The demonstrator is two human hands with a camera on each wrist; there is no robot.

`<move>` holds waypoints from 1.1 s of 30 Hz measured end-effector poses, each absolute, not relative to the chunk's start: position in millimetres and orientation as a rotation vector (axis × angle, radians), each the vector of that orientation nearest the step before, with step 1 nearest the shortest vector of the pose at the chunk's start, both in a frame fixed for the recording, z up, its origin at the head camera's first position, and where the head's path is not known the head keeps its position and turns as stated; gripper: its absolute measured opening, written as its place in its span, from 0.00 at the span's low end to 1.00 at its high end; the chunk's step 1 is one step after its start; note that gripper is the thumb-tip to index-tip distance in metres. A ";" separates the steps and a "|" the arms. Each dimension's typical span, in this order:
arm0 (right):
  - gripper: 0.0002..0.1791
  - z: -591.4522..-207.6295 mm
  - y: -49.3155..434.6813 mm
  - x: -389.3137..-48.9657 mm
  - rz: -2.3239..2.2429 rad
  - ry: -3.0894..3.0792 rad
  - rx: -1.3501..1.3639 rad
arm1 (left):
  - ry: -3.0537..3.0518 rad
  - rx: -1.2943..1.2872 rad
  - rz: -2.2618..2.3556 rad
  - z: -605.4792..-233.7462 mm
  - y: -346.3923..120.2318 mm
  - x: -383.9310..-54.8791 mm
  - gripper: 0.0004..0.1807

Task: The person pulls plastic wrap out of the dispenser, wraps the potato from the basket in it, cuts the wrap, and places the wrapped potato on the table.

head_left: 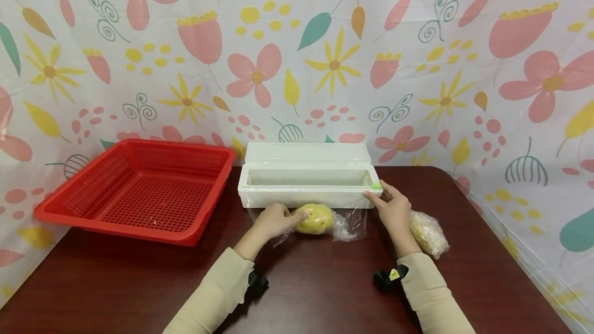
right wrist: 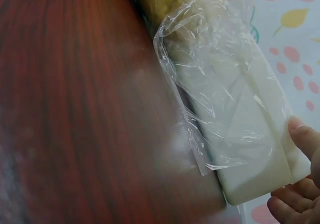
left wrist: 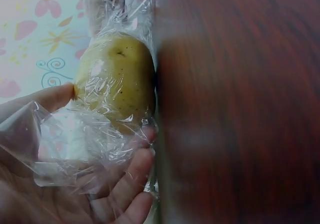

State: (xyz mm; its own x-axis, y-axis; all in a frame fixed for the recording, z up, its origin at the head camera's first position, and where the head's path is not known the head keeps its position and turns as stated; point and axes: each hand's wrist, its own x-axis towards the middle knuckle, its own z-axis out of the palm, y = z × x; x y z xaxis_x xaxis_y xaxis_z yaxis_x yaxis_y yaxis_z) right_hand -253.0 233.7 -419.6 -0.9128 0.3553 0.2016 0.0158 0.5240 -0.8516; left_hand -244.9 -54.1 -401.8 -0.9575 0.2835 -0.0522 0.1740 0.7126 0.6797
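Observation:
A yellow potato (head_left: 315, 219) lies on the table against the front of a long white cling film dispenser (head_left: 297, 200). My left hand (head_left: 275, 220) holds the potato's left end, thumb on its upper side and fingers low by the table. Clear cling film (left wrist: 95, 146) covers the potato and bunches over that palm. More film spreads from the potato's right side along the dispenser's front. At the dispenser's right end, my right hand (head_left: 393, 210) grips the corner, its thumb (right wrist: 302, 134) on top beside a green tab (head_left: 376, 185). The dispenser's lid (head_left: 306, 153) stands raised.
A red plastic basket (head_left: 197, 236) stands at the left. Beside my right wrist lies a yellowish bundle wrapped in film (head_left: 429, 233). Behind the dark wooden table (head_left: 325, 293) hangs a flower-patterned cloth (head_left: 297, 66).

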 end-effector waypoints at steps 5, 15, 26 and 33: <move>0.38 -420.7 237.4 -254.0 1.326 -2.419 -0.305 | 2.846 0.359 0.954 -393.1 -50.7 -240.9 0.30; 0.37 -422.0 240.2 -254.5 1.309 -2.422 -0.295 | 3.021 0.425 0.948 -368.8 -43.5 -230.5 0.19; 0.36 -424.7 238.9 -254.3 1.278 -2.407 -0.292 | 2.991 0.605 1.103 -353.1 -19.4 -230.1 0.15; 0.35 -423.9 239.6 -253.3 1.259 -2.407 -0.297 | 2.944 0.769 1.098 -341.3 4.2 -246.7 0.12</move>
State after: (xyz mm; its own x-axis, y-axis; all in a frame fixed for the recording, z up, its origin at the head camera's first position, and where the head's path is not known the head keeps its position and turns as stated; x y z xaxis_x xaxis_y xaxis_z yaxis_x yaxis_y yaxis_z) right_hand -253.3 239.6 -423.9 -0.8948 0.3667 0.2545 0.0002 0.5705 -0.8213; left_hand -246.7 4.2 -341.3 -0.8828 0.4003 0.2459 0.4635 0.6570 0.5945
